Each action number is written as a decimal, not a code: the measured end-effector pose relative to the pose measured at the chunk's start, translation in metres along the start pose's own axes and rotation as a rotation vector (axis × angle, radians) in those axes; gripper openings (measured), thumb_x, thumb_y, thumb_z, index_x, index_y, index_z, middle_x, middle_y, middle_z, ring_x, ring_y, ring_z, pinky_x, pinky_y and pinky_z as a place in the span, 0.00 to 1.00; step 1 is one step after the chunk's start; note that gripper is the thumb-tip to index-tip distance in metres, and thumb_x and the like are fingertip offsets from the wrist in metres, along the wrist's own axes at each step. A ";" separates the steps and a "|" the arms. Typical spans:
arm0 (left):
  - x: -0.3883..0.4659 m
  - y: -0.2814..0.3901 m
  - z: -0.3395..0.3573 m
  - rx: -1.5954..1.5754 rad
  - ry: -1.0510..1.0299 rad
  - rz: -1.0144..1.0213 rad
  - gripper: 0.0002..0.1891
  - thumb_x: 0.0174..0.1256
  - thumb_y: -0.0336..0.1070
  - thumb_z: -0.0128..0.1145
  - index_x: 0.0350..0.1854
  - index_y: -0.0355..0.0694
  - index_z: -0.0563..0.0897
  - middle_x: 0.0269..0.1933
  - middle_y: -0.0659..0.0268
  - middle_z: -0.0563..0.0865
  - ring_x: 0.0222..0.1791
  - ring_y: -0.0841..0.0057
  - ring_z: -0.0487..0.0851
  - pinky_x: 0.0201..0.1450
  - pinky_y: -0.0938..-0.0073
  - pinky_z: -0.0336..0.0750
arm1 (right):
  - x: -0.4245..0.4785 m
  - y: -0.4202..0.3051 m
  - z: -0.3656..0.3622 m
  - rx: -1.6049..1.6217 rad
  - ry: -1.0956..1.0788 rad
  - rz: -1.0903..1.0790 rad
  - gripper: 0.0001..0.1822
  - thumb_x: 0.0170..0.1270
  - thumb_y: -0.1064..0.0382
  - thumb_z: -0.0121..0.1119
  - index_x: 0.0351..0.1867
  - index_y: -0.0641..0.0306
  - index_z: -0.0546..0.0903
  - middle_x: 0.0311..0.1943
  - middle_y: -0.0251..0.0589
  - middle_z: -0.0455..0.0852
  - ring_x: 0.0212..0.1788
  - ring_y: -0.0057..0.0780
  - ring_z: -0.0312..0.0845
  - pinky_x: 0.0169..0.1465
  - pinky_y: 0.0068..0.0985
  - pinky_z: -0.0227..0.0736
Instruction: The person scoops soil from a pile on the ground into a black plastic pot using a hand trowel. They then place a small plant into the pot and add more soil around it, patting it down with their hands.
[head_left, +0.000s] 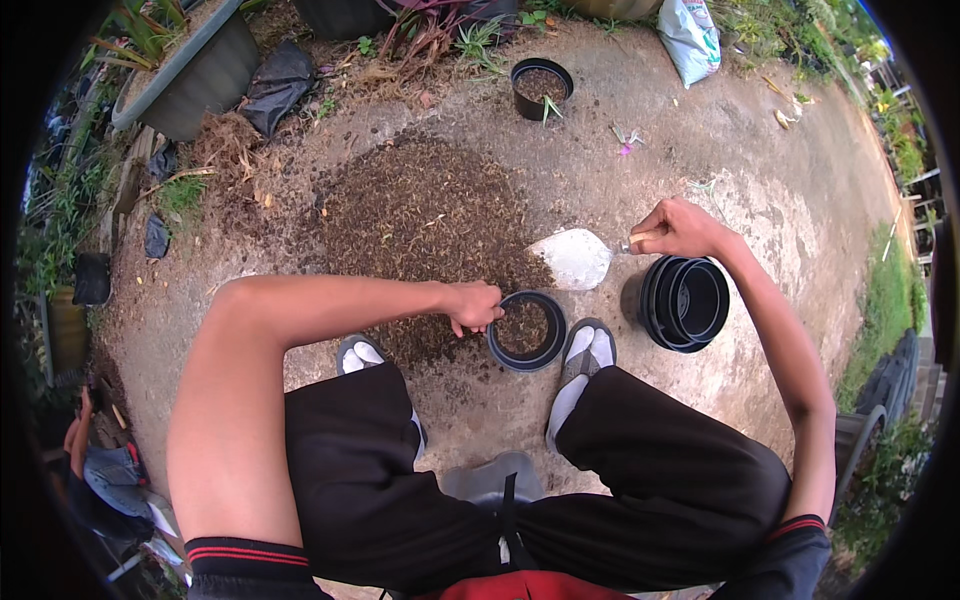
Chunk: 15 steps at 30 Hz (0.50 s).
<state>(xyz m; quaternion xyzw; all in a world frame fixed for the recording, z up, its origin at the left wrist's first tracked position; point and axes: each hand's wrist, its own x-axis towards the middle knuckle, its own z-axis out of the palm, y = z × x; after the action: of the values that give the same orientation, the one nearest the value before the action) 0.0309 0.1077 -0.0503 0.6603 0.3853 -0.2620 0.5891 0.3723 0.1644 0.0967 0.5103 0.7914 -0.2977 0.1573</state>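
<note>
Between my feet stands a black plastic plant pot (527, 330), partly filled with brown potting mix. My left hand (476, 307) grips its left rim. My right hand (671, 229) holds a trowel by its handle, and the trowel's broad pale blade (574, 259) lies flat at the right edge of a heap of potting mix (427, 210). Just below my right hand sits a stack of nested black pots (679, 304). Farther off, another black pot (541, 88) holds mix, with a small striped leafy sprig (552, 107) at its near rim.
A long grey planter (191, 79) and a black plastic bag (277, 86) are at the upper left. A white printed sack (688, 41) stands at the top right. Another person (109, 480) sits at the far lower left. Pink-and-green cuttings (626, 140) lie on the concrete.
</note>
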 end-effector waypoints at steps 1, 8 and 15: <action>0.000 0.000 0.000 -0.011 0.000 -0.009 0.28 0.85 0.48 0.43 0.40 0.22 0.82 0.40 0.55 0.88 0.37 0.70 0.90 0.30 0.69 0.93 | -0.004 -0.001 0.001 -0.006 0.029 -0.054 0.21 0.60 0.42 0.71 0.45 0.55 0.92 0.33 0.49 0.90 0.36 0.46 0.87 0.42 0.37 0.79; 0.008 -0.001 -0.004 -0.038 -0.026 -0.009 0.27 0.86 0.50 0.42 0.47 0.25 0.81 0.42 0.56 0.87 0.40 0.71 0.89 0.32 0.67 0.93 | -0.021 -0.021 0.009 -0.144 0.021 -0.162 0.19 0.57 0.44 0.71 0.40 0.56 0.93 0.29 0.50 0.90 0.35 0.50 0.88 0.41 0.40 0.81; 0.013 -0.002 -0.006 -0.057 -0.043 -0.029 0.27 0.86 0.51 0.42 0.48 0.26 0.81 0.41 0.58 0.87 0.38 0.72 0.89 0.34 0.66 0.93 | -0.011 -0.098 0.016 -0.500 -0.077 -0.004 0.16 0.58 0.51 0.70 0.35 0.62 0.91 0.30 0.49 0.92 0.40 0.47 0.91 0.44 0.41 0.85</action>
<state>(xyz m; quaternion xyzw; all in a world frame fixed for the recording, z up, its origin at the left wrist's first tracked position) 0.0360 0.1160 -0.0604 0.6318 0.3894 -0.2738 0.6117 0.2878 0.1168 0.1212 0.4423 0.8348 -0.1124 0.3081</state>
